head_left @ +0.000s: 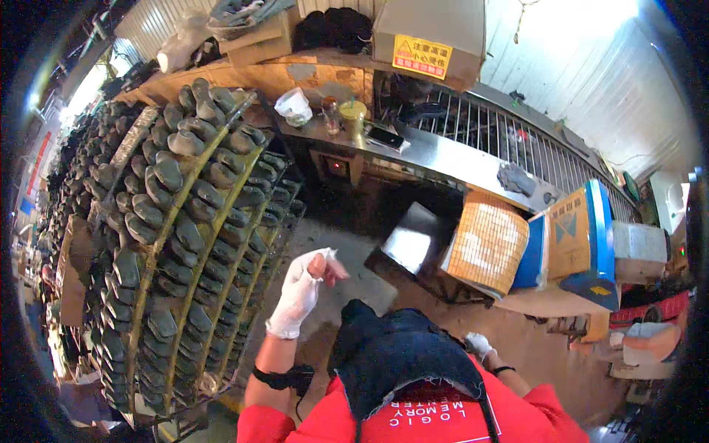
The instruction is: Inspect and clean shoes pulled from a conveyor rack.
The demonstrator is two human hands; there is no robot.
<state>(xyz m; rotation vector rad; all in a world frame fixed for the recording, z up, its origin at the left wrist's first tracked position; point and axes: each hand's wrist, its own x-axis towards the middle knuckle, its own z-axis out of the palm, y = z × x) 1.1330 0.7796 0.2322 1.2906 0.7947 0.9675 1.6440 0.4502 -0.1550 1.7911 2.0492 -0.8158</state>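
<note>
My left hand (309,279), in a white glove with bare fingertips, is raised beside a tall rack (193,184). Its fingers are loosely bent and a little blurred, apart from the thumb, with nothing visible in them. The rack's yellow-edged tiers carry rows of dark shoe-shaped pieces (168,173), possibly shoe lasts; the hand does not touch them. Low on my right side is my right hand (480,345), also white-gloved. Its fingers are small and partly hidden, so whether it grips something cannot be made out. A dark apron (402,347) hangs over my red shirt.
Ahead runs a metal ledge (458,159) beside a barred conveyor (509,136). A white plastic tub (294,107), a yellow-lidded jar (354,118) and a phone (385,138) rest at its left. Right stand a bamboo-mat-covered block (487,242) and a cardboard box (570,232). Brown floor (546,351) lies below.
</note>
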